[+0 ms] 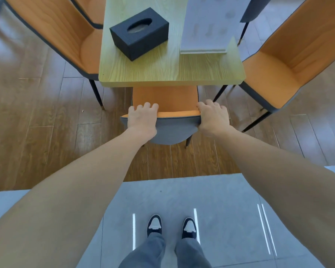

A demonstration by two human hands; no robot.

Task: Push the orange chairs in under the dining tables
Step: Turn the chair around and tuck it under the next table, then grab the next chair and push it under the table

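An orange chair (pixel 165 99) with a grey back stands at the near end of a light wood dining table (pixel 170 72), its seat mostly hidden under the tabletop. My left hand (pixel 142 118) grips the left part of the backrest's top edge, fingers curled over it. My right hand (pixel 213 117) grips the right corner of the same edge. A second orange chair (pixel 66 35) stands at the table's left side, seat partly under it. A third orange chair (pixel 278 72) stands out from the table's right side.
On the table sit a black tissue box (pixel 139 33) and a pale grey board (pixel 207 26). Another orange chair (pixel 91 8) is at the far left of the table. Wood flooring surrounds the table; my shoes (pixel 171 227) stand on grey tile.
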